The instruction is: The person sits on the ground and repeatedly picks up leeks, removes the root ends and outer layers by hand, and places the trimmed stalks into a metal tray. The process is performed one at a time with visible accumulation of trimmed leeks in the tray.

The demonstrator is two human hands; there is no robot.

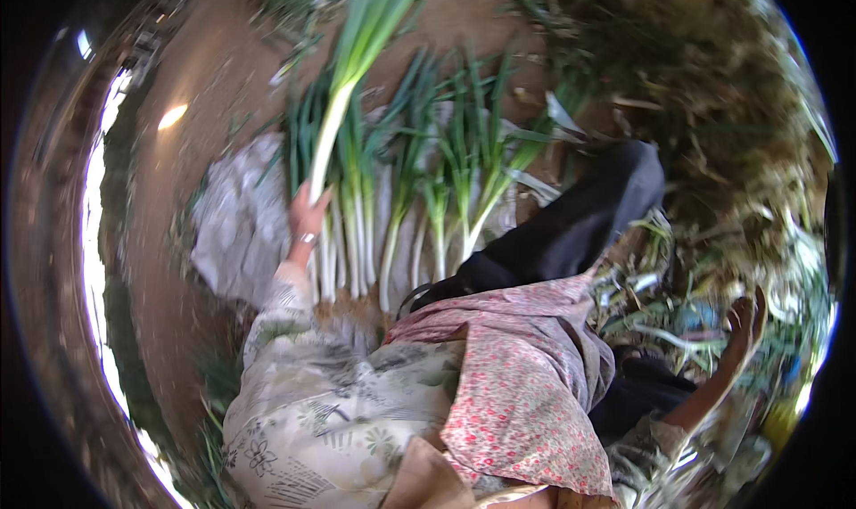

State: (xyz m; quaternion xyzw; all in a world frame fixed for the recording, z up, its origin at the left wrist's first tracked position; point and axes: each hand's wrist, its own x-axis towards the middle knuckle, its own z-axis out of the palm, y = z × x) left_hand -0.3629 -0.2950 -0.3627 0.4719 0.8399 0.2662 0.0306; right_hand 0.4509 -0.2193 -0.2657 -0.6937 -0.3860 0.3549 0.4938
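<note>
My left hand (pixel 307 218) is closed around the white stalk of a long green onion (pixel 332 118). The held stalk points away from me, its broad green leaves running past the top of the view. Beneath and beside that hand lie several other green onions (pixel 358 241), side by side, with white root ends towards me and leaves pointing away. Some soil clings around the root ends. They rest on a crumpled whitish plastic sheet (pixel 241 228). Off to the right, my right hand (pixel 745 322) is raised over scattered plant waste, fingers apart, holding nothing visible.
My bent leg in dark trousers (pixel 568 208) reaches across the right end of the row. A heap of dry leaves and trimmings (pixel 729 108) covers the ground at right. More greens (pixel 301 1) lie at the far side on bare brown soil (pixel 194 175).
</note>
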